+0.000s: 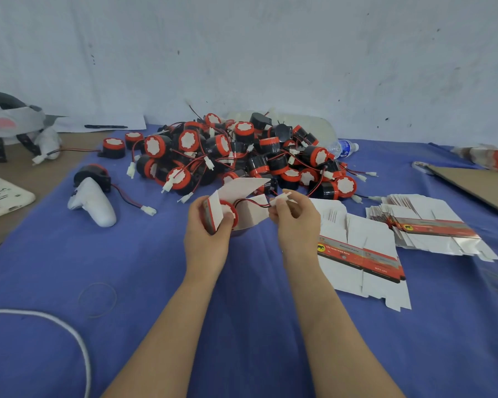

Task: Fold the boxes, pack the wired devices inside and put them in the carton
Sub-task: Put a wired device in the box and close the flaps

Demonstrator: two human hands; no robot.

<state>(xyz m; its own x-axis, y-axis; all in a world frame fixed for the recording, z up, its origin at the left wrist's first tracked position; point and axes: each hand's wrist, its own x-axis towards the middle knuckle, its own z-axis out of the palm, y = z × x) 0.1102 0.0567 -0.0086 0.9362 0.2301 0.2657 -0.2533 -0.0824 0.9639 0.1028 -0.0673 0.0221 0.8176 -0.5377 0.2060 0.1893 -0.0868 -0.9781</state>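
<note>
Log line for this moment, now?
left hand: grips small white cardboard box with red-and-black round device | right hand: pinches white wire connector | stage: packing

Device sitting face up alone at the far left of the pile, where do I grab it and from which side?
I'd take the lone device by its round black body, fingers on opposite sides under the red rim, coming down from above on the near side. It sits white face up, apart from the pile, with bare cloth in front. Avoid the wire trailing left.
</note>
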